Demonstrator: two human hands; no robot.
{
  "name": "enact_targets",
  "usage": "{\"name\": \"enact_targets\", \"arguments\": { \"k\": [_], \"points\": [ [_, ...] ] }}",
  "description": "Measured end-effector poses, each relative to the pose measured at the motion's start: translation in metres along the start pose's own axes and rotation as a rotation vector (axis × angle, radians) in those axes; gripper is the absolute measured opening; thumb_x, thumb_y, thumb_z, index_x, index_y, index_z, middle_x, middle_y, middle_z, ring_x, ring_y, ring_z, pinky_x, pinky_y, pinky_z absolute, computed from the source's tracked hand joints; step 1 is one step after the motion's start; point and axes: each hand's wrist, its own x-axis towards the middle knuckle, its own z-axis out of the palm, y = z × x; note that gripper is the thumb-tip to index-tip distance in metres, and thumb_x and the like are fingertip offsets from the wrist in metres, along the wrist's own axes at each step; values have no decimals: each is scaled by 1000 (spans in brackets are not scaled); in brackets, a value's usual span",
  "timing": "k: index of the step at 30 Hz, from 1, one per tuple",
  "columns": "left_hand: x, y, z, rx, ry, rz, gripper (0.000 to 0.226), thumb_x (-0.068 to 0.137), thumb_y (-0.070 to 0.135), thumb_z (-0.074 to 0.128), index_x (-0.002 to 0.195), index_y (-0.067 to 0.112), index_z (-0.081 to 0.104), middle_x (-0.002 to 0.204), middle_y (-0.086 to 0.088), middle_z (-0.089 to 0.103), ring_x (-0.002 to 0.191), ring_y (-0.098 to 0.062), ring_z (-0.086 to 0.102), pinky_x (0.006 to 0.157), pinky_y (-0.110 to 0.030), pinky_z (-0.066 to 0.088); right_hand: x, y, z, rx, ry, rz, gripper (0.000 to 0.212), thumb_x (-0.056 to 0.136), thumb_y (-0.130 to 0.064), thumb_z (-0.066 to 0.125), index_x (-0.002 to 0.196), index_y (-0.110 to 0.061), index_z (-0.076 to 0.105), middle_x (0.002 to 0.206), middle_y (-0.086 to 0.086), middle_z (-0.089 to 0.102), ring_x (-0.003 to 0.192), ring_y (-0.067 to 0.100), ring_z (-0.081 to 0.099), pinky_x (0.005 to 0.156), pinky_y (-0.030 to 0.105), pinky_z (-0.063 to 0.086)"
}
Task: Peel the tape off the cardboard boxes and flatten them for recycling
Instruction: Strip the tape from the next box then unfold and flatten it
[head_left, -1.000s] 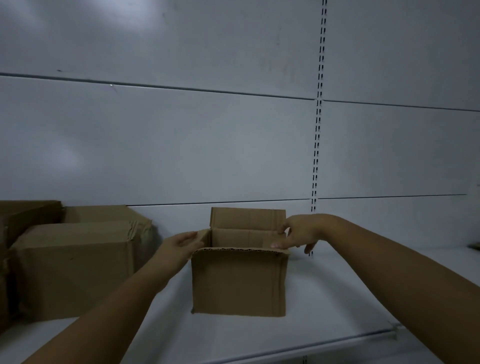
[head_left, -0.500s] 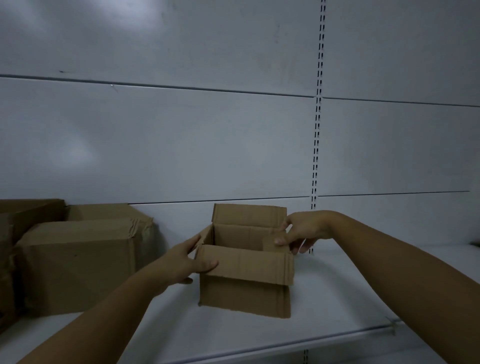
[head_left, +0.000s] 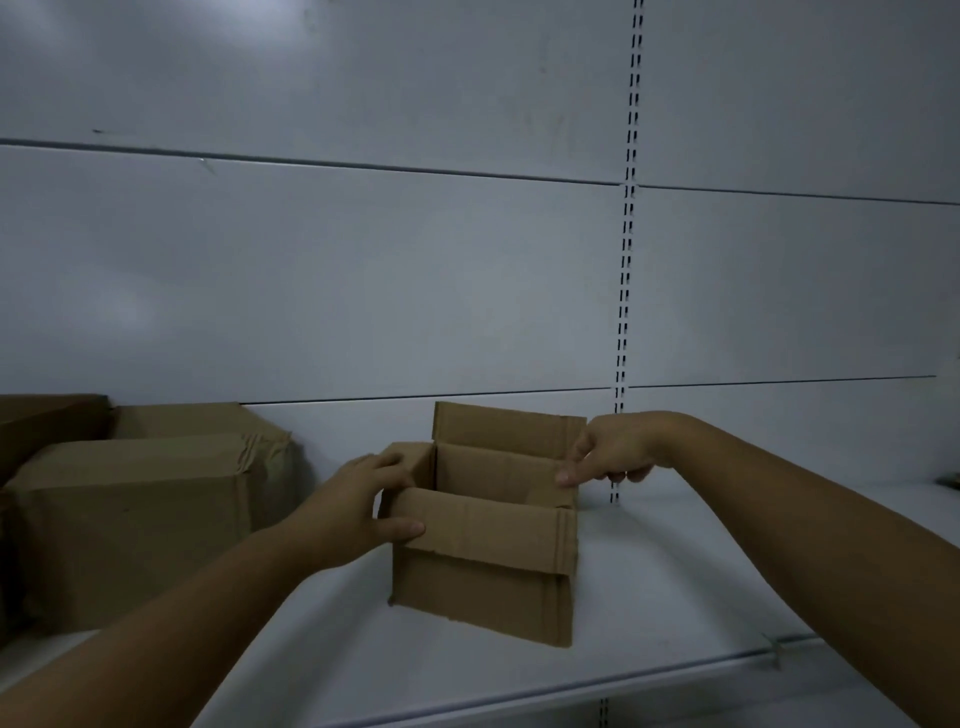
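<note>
A small brown cardboard box stands open on the white shelf, its top flaps spread. My left hand grips the box's near-left corner, thumb on the folded-down front flap and fingers over the left flap. My right hand holds the right side flap at the box's far-right corner, with its index finger stretched along the flap. The back flap stands upright. No tape is visible on this box.
A larger closed cardboard box sits at the left of the shelf, with another box behind it at the left edge. A slotted upright rail runs down the white back wall. The shelf's front edge lies close below the box.
The front flap has folded outward and down over the box's front. My left hand moved from the left flap to grip the front-left corner. The box turned slightly.
</note>
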Motion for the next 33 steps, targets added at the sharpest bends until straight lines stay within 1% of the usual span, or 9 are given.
{"name": "enact_targets", "arguments": {
  "k": [3,7,10,14,19,23,26,29,33],
  "points": [
    [-4,-6,14,-79,123,18,26,77,51,66,94,45,48,150,8,31,133,-16,32,106,-35,33,-1,-9,-1,-57,-12,-26,35,78,-43,73,89,-11,64,72,-1,48,61,11,42,52,20,37],
    [-6,-17,31,-103,295,28,40,71,67,63,102,45,49,151,12,27,142,-18,19,112,-44,25,-6,14,4,423,-25,-240,15,80,-15,74,88,-14,61,66,-6,51,62,8,42,57,20,39],
    [-5,-24,41,-86,444,146,72,62,91,38,100,35,63,146,14,30,140,-14,15,108,-49,27,-13,28,15,771,-85,-411,29,77,5,65,96,-16,65,78,-1,65,68,8,56,62,22,46],
    [-3,-21,46,-30,605,236,55,69,72,54,95,27,74,148,4,34,142,-22,15,102,-47,29,-36,16,1,827,165,-584,38,77,28,45,71,-9,55,68,9,55,60,16,56,56,23,51],
    [-14,-11,53,-466,526,12,41,65,43,83,100,27,69,150,14,19,127,-1,36,96,-18,39,-50,7,2,375,281,-713,33,76,26,52,72,-7,53,65,5,44,61,12,46,57,19,44],
    [-14,-13,52,-831,425,-320,26,79,0,72,92,17,57,114,-19,58,86,-29,62,70,-45,58,-43,0,42,216,162,-658,30,76,19,54,72,-10,59,64,-3,48,60,5,46,59,17,43],
    [-15,-21,52,-868,394,-411,39,75,-6,72,89,17,44,98,-16,55,81,-31,58,69,-55,55,-36,-8,68,411,293,-665,29,80,5,53,68,-18,67,76,-6,61,73,6,57,70,18,48],
    [-19,-25,48,-851,330,-470,41,75,-6,72,86,17,40,93,-15,54,79,-33,58,62,-51,57,-24,-14,83,505,419,-667,18,71,-15,55,60,-23,67,98,-6,62,92,3,58,80,21,47],
    [-25,-40,47,-853,211,-612,20,88,-7,50,88,9,63,78,-18,64,69,-31,61,69,-46,55,3,-12,120,230,199,-594,17,83,-23,64,69,-33,66,113,-22,62,111,0,53,96,26,40]
  ]
}}
